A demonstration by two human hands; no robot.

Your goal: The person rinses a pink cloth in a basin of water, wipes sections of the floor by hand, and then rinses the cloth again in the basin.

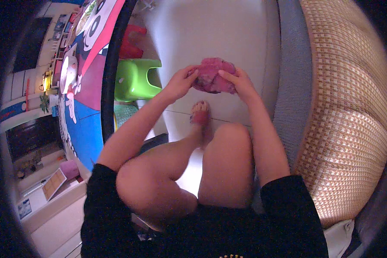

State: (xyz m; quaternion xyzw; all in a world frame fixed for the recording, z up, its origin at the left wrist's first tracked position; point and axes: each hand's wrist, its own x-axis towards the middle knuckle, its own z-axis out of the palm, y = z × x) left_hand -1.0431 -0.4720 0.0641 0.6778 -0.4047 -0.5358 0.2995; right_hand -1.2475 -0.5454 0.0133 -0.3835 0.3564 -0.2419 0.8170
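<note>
A crumpled pink cloth with darker patches is stretched between my two hands, out in front of my knees and above the tiled floor. My left hand grips its left side, thumb on top. On the right side, my right hand pinches the cloth with its thumb laid across the upper face. The fingers beneath the cloth are hidden. Below it, a foot in a pink sandal rests on the pale floor.
To the left stands a table with a colourful cartoon-printed cover, bearing a white bowl. A green plastic stool and a red stool sit beside it. A sofa with a woven checked cover runs along the right.
</note>
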